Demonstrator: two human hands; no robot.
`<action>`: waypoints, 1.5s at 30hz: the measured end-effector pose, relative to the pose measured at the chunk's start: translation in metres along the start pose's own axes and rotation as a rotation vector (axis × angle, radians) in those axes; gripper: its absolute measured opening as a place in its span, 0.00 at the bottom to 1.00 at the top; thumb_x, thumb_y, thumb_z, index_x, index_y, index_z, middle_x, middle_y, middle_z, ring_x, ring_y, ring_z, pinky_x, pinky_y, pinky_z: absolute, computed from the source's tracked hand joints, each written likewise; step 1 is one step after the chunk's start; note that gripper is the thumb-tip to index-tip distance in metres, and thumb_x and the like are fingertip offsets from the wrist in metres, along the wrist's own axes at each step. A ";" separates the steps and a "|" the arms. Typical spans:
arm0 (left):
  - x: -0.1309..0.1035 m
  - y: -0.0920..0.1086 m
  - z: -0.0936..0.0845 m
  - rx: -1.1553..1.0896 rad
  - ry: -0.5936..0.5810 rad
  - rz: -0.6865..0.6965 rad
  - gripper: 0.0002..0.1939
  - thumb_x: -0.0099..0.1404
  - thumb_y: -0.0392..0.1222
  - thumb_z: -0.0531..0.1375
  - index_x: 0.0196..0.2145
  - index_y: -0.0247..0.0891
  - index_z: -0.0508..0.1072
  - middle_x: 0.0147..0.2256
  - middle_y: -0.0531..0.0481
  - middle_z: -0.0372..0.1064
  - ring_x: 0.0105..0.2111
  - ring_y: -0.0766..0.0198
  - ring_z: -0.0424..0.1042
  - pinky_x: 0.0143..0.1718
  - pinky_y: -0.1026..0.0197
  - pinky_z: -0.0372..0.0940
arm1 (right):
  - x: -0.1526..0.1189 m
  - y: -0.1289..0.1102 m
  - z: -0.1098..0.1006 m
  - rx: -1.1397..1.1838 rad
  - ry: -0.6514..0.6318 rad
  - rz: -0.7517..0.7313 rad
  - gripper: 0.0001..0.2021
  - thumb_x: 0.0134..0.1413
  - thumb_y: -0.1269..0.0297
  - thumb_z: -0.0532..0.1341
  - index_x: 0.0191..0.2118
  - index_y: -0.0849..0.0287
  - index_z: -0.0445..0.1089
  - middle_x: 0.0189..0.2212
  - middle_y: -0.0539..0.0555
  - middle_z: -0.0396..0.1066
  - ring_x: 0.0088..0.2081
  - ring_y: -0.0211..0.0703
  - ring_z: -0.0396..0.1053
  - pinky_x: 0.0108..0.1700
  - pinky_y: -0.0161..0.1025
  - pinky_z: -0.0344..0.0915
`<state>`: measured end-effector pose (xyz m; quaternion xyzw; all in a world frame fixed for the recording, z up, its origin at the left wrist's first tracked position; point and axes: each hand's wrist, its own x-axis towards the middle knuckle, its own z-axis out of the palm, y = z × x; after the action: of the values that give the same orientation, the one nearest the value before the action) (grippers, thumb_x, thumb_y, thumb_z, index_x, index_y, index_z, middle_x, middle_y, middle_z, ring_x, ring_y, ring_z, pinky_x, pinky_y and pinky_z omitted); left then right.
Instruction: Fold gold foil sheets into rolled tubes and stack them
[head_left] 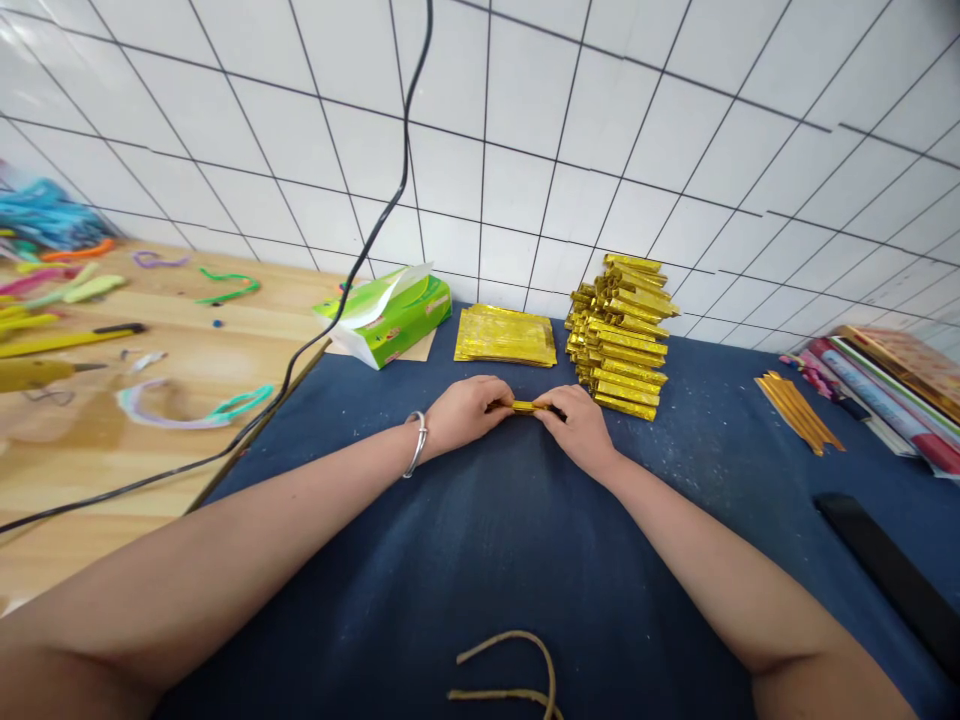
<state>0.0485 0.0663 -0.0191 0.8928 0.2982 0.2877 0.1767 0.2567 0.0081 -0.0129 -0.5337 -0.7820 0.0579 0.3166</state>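
Between my two hands is a narrow roll of gold foil paper (525,407), held level just above or on the dark blue table surface. My left hand (474,412), with a silver bangle at the wrist, pinches its left end. At the other end the fingers of my right hand (577,425) close on it; both ends are partly covered by fingers. Just behind lies a flat stack of gold foil sheets (505,336). A tall pile of rolled gold foil tubes (621,335) stands right behind my right hand, against the tiled wall.
A green tissue pack (401,318) sits behind on the left. A black cable (322,335) runs down across the wooden table (176,340), where pipe cleaners and a utility knife lie. Right are gold strips (799,412), books (885,400) and a black case (892,570). A bent cord (551,670) lies in front.
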 end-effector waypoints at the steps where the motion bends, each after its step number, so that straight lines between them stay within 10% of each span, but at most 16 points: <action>1: 0.000 0.000 0.000 -0.002 0.002 0.002 0.04 0.62 0.38 0.56 0.32 0.38 0.69 0.32 0.52 0.69 0.35 0.67 0.67 0.38 0.65 0.62 | 0.000 0.000 0.000 -0.002 -0.001 -0.005 0.05 0.53 0.68 0.59 0.36 0.54 0.71 0.35 0.51 0.71 0.40 0.43 0.64 0.45 0.42 0.60; 18: 0.007 -0.035 -0.024 -0.226 -0.094 -0.095 0.15 0.54 0.42 0.63 0.40 0.38 0.69 0.38 0.51 0.69 0.34 0.68 0.67 0.37 0.64 0.63 | 0.003 0.006 -0.004 0.076 0.065 0.065 0.06 0.54 0.68 0.57 0.36 0.55 0.69 0.36 0.52 0.69 0.41 0.44 0.65 0.44 0.41 0.61; 35: 0.006 -0.040 -0.024 -0.099 -0.069 -0.065 0.04 0.56 0.39 0.60 0.30 0.36 0.70 0.30 0.52 0.70 0.31 0.69 0.67 0.37 0.65 0.62 | 0.005 0.011 0.001 0.106 0.014 0.100 0.06 0.51 0.68 0.57 0.36 0.54 0.69 0.35 0.51 0.69 0.39 0.43 0.66 0.42 0.40 0.62; 45: 0.006 -0.051 -0.025 -0.626 -0.135 -0.173 0.17 0.53 0.38 0.62 0.42 0.35 0.65 0.33 0.51 0.68 0.32 0.71 0.68 0.37 0.64 0.66 | 0.005 0.015 0.000 0.121 0.043 0.161 0.07 0.51 0.66 0.56 0.37 0.55 0.70 0.33 0.52 0.69 0.35 0.42 0.66 0.38 0.40 0.63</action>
<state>0.0153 0.1119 -0.0224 0.7836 0.2577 0.2894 0.4855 0.2673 0.0190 -0.0173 -0.5757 -0.7248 0.1188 0.3592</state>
